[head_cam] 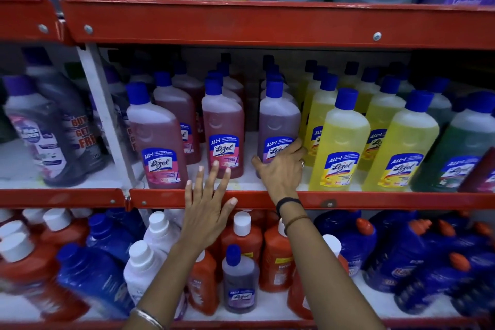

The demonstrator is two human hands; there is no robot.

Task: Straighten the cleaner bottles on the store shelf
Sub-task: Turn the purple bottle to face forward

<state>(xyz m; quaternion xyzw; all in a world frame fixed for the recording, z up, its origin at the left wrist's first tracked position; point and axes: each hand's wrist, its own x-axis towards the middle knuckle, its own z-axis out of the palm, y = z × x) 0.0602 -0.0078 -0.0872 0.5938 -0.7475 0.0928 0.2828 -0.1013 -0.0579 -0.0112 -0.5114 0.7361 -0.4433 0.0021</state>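
Observation:
On the middle shelf [80, 197] stand rows of blue-capped cleaner bottles. A purple bottle [278, 118] stands at the front, and my right hand [281, 169] wraps around its lower label. Left of it is a pink bottle [222, 126], upright. Further left a second pink bottle [156, 136] leans to the left. My left hand [209, 203] hovers with fingers spread in front of the shelf edge, just below the upright pink bottle, holding nothing. Yellow bottles [342, 139] fill the rows to the right.
A red upper shelf [241, 21] carries large yellow, green and purple jugs. Dark purple bottles [42, 131] sit left of a white upright post [104, 115]. The lower shelf holds orange, blue and white bottles and a small purple one [239, 280]. Green bottles [452, 147] stand far right.

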